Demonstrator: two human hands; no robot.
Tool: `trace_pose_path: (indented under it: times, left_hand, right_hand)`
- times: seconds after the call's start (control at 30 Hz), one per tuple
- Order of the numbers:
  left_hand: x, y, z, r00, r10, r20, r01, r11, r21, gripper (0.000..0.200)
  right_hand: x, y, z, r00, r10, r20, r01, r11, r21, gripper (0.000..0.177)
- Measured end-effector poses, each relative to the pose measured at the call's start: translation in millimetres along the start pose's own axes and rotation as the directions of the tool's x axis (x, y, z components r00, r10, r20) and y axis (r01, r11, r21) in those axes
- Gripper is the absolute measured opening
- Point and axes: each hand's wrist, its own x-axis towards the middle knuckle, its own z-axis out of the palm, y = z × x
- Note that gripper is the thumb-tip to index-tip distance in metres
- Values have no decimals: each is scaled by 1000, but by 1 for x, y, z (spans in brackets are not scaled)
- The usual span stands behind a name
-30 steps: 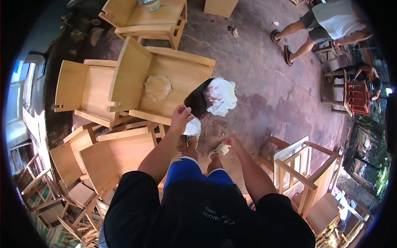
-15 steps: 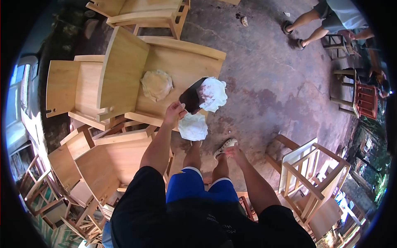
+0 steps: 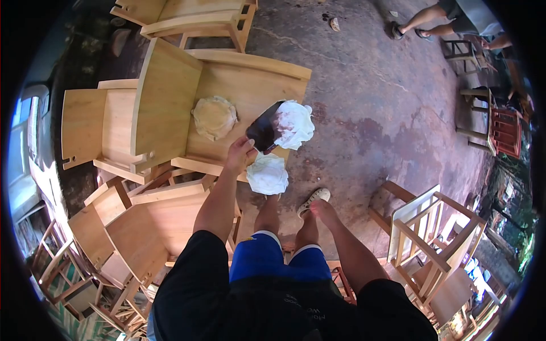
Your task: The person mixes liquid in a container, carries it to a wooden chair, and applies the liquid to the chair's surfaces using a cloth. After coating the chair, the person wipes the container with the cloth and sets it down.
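Note:
My left hand (image 3: 243, 152) pinches the near edge of a dark brown shallow container (image 3: 263, 132) with a glossy inside. A crumpled white cloth (image 3: 294, 125), stained reddish brown on one side, sits against its right part. Just below is a second white cloth bundle (image 3: 267, 174), close to my left hand; what supports it is hidden. A yellowish cloth pad (image 3: 214, 118) lies on the wooden chair (image 3: 256, 74) behind the container. My right hand (image 3: 322, 211) hangs low near my shoe, fingers curled, with nothing visible in it.
More pale wooden chairs (image 3: 165, 224) crowd the left side. An upturned wooden frame (image 3: 435, 233) stands at the right. A red chair (image 3: 505, 132) and a bench are farther right. Another person (image 3: 475, 20) is at the top right. The concrete floor (image 3: 364, 113) has dark stains.
The container and cloths have shifted slightly in view, with my left hand still on the container. My right hand's fingers have curled in more. The other person's legs have moved to the right.

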Motion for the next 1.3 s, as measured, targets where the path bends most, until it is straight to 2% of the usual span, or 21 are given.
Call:
trace_pose_path:
  times: [0.07,0.17,0.23,0.33,0.47,0.57,0.6,0.63,0.67,0.8,0.83,0.87,0.9,0.97,1.0,1.03,1.07,1.1,1.2,1.27,1.3]
  left_hand:
    - [-1,1,-7,999,6,37,-5,1000,-20,18]
    - [-8,11,-2,999,38,4,-38,999,32,20]
    - [-4,11,-9,999,28,-19,-27,996,85,21]
    - [0,9,-14,999,18,-44,-12,989,145,23]
    - [1,5,-16,999,18,-29,-13,986,164,25]
    - [-3,3,-10,998,54,-24,-49,982,181,26]
    - [-4,2,-11,999,47,-27,-41,982,184,26]
    - [-5,1,-11,993,71,-93,-44,964,264,28]
    - [-4,-2,-13,983,103,-154,-45,939,342,30]
    - [-13,0,-20,995,28,-93,12,912,409,41]
    - [-22,-4,-17,970,128,-207,-21,891,453,45]
    - [-33,-6,-11,921,234,-311,-50,864,501,51]
    - [-43,-8,-10,919,238,-314,-49,860,507,51]
    - [-71,-12,-11,967,203,-156,-122,900,418,62]
    - [-84,-13,-6,965,205,-161,-119,896,428,62]
    - [-96,-15,1,973,154,-172,-100,952,289,63]
    - [-105,-15,4,980,105,-170,-81,987,142,63]
    - [-113,-16,5,980,109,-164,-85,986,145,63]
    - [-138,-27,10,948,229,-222,-142,927,348,57]
    - [-147,-41,6,922,220,-319,-85,918,388,53]
    - [-155,-46,13,937,173,-303,-45,921,386,53]
  right_hand:
    - [-1,-17,15,999,-43,20,44,998,-50,43]
    - [8,-43,42,997,-63,-39,49,958,-283,32]
    - [17,-53,57,966,-254,46,252,894,-369,30]
    - [30,-70,75,955,-263,134,293,899,-326,32]
    - [28,-87,88,956,-271,109,292,893,-343,32]
    - [29,-97,89,962,-250,114,269,941,-206,39]
    - [34,-96,90,982,-162,102,143,974,176,46]
    - [38,-94,90,990,-73,120,-2,846,532,54]
    - [32,-104,89,979,-98,177,-42,757,652,64]
    - [49,-101,88,949,-166,269,-91,670,737,54]
    - [52,-98,98,954,-291,74,277,947,163,50]
    - [56,-96,108,868,-497,4,425,737,-526,46]
    - [58,-95,119,867,-497,9,429,739,-519,46]
    - [60,-89,139,626,-748,221,546,217,-810,45]
    - [68,-88,143,535,-801,268,593,131,-795,38]
    - [76,-87,143,534,-803,266,597,135,-791,38]
    - [82,-91,139,692,-663,285,575,268,-773,35]
    - [86,-94,137,815,-491,308,522,391,-758,33]
    - [90,-100,129,767,-523,373,579,312,-753,29]
    - [60,-118,128,800,-511,313,567,475,-673,22]
    - [40,-123,127,861,-464,209,508,761,-404,23]
